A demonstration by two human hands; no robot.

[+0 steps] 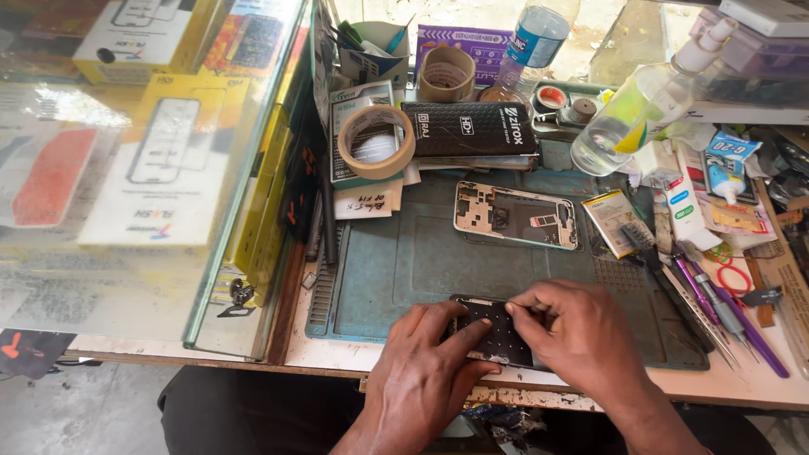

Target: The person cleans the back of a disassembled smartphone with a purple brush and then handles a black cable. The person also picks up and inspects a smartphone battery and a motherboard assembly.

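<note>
A dark phone part (pixel 497 337) lies flat at the near edge of a blue-green work mat (pixel 404 261). My left hand (pixel 425 371) presses down on its left side with spread fingers. My right hand (pixel 577 333) rests on its right side, thumb and forefinger pinched at its top edge; whether they hold something small I cannot tell. An opened phone frame (pixel 516 215) with bare circuitry lies further back on the mat. A yellow-and-white phone battery (pixel 613 221) sits to its right.
Two tape rolls (pixel 376 141) and a black box (pixel 468 128) stand at the mat's back. A spray bottle (pixel 640 109) lies tilted at back right. Purple-handled tools and tweezers (pixel 725 312) lie along the right. A glass case (pixel 143 168) of boxed goods fills the left.
</note>
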